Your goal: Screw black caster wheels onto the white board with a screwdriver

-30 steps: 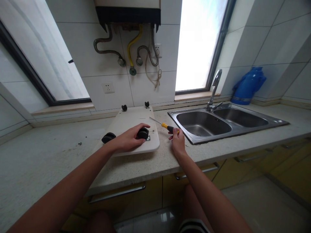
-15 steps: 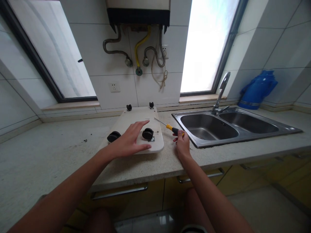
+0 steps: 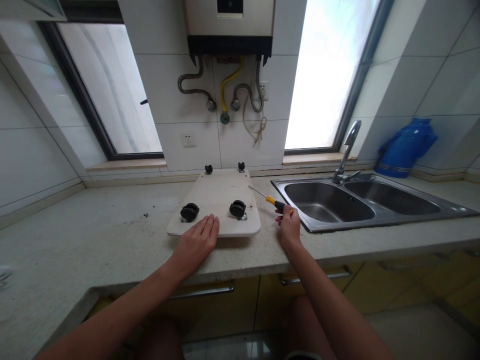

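White board (image 3: 224, 195) lies, wheels (image 3: 189, 212) up, on the counter (image 3: 127, 235) and might skid if the flat left hand (image 3: 198, 237), fingers together, gripping nothing, pushes its near edge, while the right hand (image 3: 290, 225) curls round a screwdriver (image 3: 270, 199).

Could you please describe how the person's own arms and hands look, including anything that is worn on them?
The left arm and right arm are slim and bare, with no sleeves in view. The left hand and right hand wear no gloves. I see no watch, bracelet or ring, though some right fingers are partly hidden.
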The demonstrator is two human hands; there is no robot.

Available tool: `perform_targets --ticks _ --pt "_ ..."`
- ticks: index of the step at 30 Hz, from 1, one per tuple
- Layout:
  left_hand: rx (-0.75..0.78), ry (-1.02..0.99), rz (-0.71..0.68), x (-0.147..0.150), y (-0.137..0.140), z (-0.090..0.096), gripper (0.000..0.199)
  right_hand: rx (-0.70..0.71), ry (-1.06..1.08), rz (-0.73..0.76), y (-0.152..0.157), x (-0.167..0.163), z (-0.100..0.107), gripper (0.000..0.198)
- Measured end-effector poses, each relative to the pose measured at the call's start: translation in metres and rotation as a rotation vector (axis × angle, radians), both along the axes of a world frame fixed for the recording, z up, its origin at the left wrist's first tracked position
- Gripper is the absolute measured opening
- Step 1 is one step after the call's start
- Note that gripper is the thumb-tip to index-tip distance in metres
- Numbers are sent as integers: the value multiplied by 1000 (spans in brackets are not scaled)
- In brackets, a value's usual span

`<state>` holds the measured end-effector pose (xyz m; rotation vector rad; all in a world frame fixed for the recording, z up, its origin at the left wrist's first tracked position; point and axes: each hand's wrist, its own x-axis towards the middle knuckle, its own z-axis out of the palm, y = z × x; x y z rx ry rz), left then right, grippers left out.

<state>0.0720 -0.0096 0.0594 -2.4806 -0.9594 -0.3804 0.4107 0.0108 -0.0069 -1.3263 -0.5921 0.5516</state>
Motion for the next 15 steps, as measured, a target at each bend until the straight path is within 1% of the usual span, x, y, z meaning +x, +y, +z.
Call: perform_targets --ticks 3,5,9,10,12,15 --pt "51 6 -5 1 -9 5 58 2 25 -41 -1 1 2 43" --pt "123 18 -22 -3 -22 4 57 8 42 -65 -2 2 2 43" --pt "426 99 -77 -21 -53 4 55 22 66 -84 -3 3 3 42" --pt "476 114 -83 -27 -61 5 54 25 68 -85 -3 3 3 42" --pt "510 121 -88 -38 -73 6 54 28 69 -84 -4 3 3 42" --pt "508 87 -93 -49 -84 6 51 31 60 -74 -6 3 2 41"
